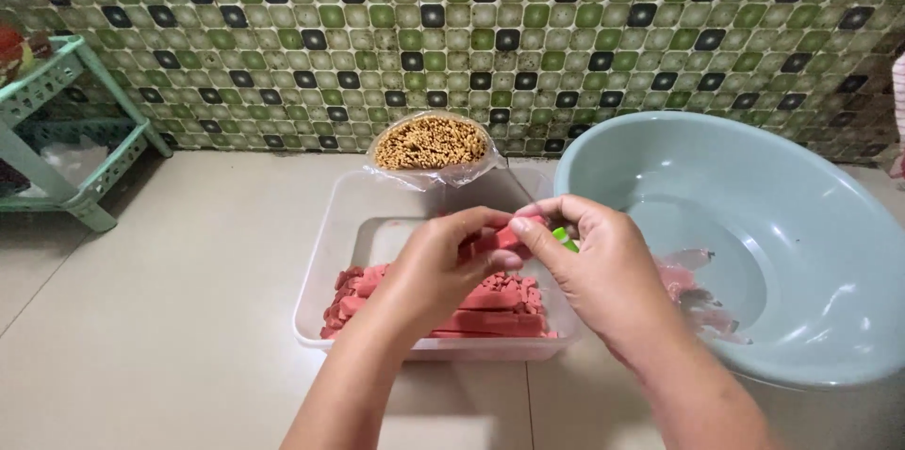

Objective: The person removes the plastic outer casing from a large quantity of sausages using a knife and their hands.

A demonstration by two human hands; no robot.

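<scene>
Hands meet above a clear plastic tub point(325, 252) that stands on the pale tiled floor point(189, 318). The left hand point(443, 271) curls its fingers and thumb around a pink sausage stick point(504, 238), while the right hand point(603, 271) pinches the same stick's end between thumb and forefinger, a bit of bright green point(566, 240) showing just behind the fingers. More pink sausage sticks point(500, 304) lie heaped along the tub's near side. A clear bag of thin tan sticks point(431, 144) stands at the tub's far edge, against the green mosaic wall point(566, 16). Just right of the tub sits a pale blue basin point(801, 186) holding crumpled clear wrappers point(702, 304). A mint-green plastic rack point(66, 120) stands at the far left.
</scene>
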